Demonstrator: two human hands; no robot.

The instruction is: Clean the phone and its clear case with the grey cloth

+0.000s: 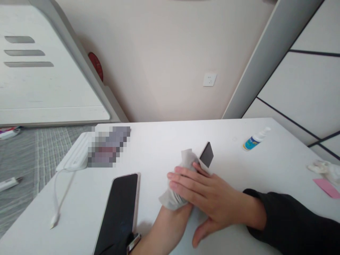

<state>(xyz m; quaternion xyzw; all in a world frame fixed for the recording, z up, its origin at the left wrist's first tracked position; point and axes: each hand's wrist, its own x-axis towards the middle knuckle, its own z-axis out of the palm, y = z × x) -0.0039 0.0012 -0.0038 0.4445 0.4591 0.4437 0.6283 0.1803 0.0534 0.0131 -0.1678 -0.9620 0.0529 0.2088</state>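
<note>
My left forearm (168, 225) reaches up from the bottom edge; its hand is mostly hidden under a grey-white wipe (171, 198) and my right hand. It seems to grip a small dark slab with a white edge (207, 155), which sticks up tilted above the table. My right hand (209, 198), in a black sleeve, comes in from the right. Its fingers lie straight and together across the wipe, with the thumb held apart below. A watch strap shows on my left wrist at the bottom.
A phone with a dark screen (119, 212) lies on the white table (159, 141) at the lower left. Behind it are a white charger with cable (73, 156), a small spray bottle (255, 140), crumpled tissue (322, 168) and a pink card (328, 187).
</note>
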